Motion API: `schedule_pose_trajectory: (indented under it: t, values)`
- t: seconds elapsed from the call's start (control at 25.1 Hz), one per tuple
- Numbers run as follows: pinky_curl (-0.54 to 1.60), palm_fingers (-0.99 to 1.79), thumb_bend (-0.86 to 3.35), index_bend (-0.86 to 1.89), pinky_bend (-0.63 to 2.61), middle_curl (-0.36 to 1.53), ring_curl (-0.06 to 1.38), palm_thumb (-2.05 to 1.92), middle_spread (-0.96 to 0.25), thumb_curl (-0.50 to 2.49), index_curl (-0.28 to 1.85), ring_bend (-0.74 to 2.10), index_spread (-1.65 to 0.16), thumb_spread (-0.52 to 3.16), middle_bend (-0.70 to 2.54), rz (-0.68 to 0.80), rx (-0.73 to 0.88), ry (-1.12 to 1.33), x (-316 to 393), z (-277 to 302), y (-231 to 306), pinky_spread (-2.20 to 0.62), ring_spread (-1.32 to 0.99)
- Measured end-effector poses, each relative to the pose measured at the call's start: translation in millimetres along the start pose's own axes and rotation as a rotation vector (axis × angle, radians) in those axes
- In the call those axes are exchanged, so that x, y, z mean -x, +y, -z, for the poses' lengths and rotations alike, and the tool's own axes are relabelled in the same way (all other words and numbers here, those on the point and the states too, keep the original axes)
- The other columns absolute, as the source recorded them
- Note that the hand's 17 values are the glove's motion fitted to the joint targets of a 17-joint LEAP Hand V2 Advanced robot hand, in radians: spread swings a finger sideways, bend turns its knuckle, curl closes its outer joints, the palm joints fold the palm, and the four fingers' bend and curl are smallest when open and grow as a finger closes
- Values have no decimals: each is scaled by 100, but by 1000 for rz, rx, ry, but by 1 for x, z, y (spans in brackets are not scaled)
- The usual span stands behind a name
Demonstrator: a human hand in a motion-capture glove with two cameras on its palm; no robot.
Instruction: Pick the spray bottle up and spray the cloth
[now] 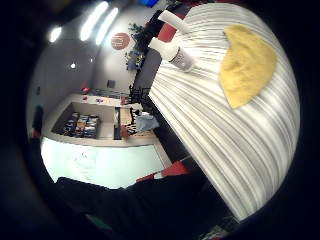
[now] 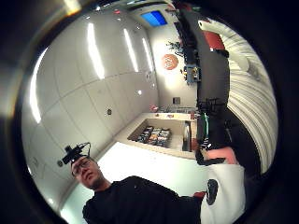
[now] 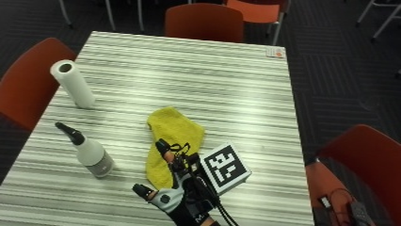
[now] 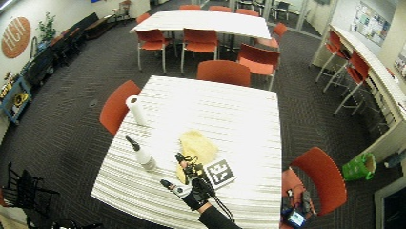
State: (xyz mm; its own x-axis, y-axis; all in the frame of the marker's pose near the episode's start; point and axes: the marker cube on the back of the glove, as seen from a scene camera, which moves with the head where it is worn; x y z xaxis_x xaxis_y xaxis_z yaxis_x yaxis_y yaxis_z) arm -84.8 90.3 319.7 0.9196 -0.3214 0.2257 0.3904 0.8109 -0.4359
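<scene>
A white spray bottle (image 3: 91, 152) with a black nozzle stands upright near the table's left front; it also shows in the little finger side palm view (image 1: 172, 52) and the wide outside view (image 4: 143, 155). A crumpled yellow cloth (image 3: 170, 141) lies in the middle of the striped table (image 3: 206, 80), also seen as the yellow cloth (image 1: 247, 65) and the cloth (image 4: 197, 145). My gloved right hand (image 3: 179, 188) hovers at the front edge, fingers spread and straight, over the cloth's near end. It holds nothing and is apart from the bottle, to the bottle's right.
A paper towel roll (image 3: 72, 84) stands upright at the left edge behind the bottle. A small card (image 3: 274, 52) lies at the far right corner. Red chairs (image 3: 204, 21) surround the table, one (image 3: 360, 155) at the front right.
</scene>
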Motion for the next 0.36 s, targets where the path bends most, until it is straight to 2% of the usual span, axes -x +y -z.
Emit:
schedule_pose_trajectory:
  t: [0.36]
  values:
    - [29, 12, -2, 16, 32, 38, 35, 97, -5, 60, 34, 32, -38, 102, 19, 27, 13, -6, 3, 0, 3, 19, 9]
